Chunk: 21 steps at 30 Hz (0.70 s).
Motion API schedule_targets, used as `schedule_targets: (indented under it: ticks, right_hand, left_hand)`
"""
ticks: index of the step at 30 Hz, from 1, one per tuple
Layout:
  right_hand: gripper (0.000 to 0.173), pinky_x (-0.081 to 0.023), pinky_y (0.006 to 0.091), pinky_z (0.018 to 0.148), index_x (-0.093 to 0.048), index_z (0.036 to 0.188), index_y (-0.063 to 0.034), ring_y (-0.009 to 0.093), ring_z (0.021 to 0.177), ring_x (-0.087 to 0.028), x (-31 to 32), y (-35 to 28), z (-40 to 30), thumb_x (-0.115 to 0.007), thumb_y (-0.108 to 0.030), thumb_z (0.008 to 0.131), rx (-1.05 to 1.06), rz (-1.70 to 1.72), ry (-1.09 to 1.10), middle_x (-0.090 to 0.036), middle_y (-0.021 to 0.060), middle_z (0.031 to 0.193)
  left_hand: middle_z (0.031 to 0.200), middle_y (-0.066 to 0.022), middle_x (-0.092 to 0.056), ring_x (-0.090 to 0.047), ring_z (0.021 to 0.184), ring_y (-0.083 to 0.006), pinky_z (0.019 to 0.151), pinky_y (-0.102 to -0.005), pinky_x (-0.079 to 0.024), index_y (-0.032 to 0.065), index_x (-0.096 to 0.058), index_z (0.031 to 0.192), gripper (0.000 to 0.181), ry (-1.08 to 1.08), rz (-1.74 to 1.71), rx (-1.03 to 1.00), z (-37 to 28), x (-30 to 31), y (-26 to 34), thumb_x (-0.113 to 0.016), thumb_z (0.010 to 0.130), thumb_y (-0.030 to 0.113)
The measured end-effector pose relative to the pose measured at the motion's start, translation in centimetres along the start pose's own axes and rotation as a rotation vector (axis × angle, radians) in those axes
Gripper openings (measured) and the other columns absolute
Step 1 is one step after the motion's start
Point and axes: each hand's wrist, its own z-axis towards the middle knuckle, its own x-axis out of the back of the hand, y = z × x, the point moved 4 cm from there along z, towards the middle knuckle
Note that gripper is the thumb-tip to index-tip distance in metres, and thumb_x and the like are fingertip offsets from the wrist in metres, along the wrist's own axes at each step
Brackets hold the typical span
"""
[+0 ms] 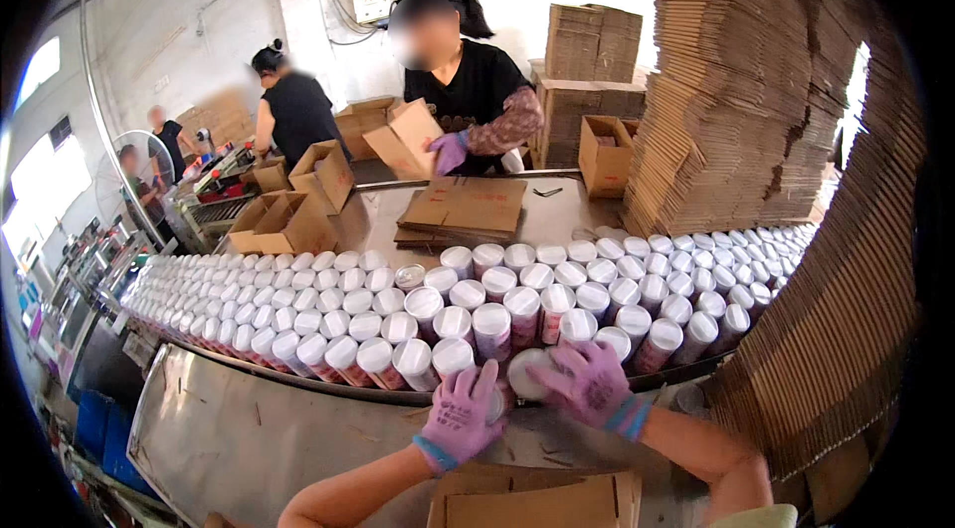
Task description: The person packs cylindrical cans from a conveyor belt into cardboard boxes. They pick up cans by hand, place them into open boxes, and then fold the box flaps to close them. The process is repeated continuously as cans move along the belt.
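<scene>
Several rows of printed cylindrical cans with white lids (453,356) stand upright in front of me. My left hand (461,417), in a purple glove with a blue cuff, holds a can (495,405) at the near edge of the rows; fingers and thumb hide most of it. My right hand (589,384), gloved alike, has its fingers around the lid end of another can (528,374), tilted towards me. One can (409,276) farther back shows a metallic top without a white lid.
An open cardboard box (531,504) lies close before me on the metal table (224,423). A tall stack of flattened cartons (821,304) borders my right. Opposite, a co-worker (470,80) handles a carton (406,140) beside flat cartons (470,203). Open boxes (287,222) stand far left.
</scene>
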Motion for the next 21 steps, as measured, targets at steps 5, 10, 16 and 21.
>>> schedule_targets:
  ticks: [5,10,16,21]
  right_hand:
    - [0.061,-0.039,0.0397,0.097,-0.037,0.139,-0.0124,0.025,0.120,-0.046,1.3,-4.5,-3.8,-0.057,-0.030,0.085,-0.083,0.911,-0.871,-0.045,0.0098,0.135]
    - [0.060,-0.033,0.0340,0.105,-0.030,0.144,-0.0058,0.023,0.128,-0.040,-2.4,-9.4,-9.7,-0.049,-0.027,0.091,-0.192,1.599,-1.580,-0.038,0.0113,0.143]
    - [0.052,-0.027,0.0286,0.107,-0.029,0.143,-0.0040,0.019,0.129,-0.037,5.0,-11.7,-12.6,-0.040,-0.021,0.096,0.076,1.426,-1.875,-0.035,0.0108,0.144]
    - [0.053,-0.041,0.0310,0.096,-0.046,0.134,-0.0054,0.021,0.110,-0.056,14.8,-15.7,-9.0,-0.056,-0.034,0.091,0.173,0.941,-1.831,-0.059,0.0124,0.125]
  left_hand:
    - [0.117,-0.0150,-0.054,-0.051,0.107,-0.0260,0.096,-0.0373,-0.040,0.0006,-0.046,0.130,0.075,-0.688,-0.554,0.044,-5.1,-0.5,-0.4,-0.066,0.080,0.052]
    - [0.100,-0.0199,-0.064,-0.058,0.089,-0.0261,0.087,-0.0363,-0.045,-0.0018,-0.060,0.114,0.071,-1.350,-0.439,0.139,-8.8,1.5,5.9,-0.042,0.090,0.063]
    - [0.101,-0.0077,-0.065,-0.061,0.088,-0.0138,0.079,-0.0307,-0.050,0.0003,-0.060,0.115,0.067,-0.709,-0.930,0.898,-21.1,2.4,3.8,-0.047,0.089,0.061]
    - [0.132,-0.0129,-0.052,-0.052,0.117,-0.0199,0.096,-0.0372,-0.044,0.0115,-0.046,0.136,0.063,-0.485,-1.637,1.476,-39.6,-0.8,15.7,-0.031,0.096,0.058]
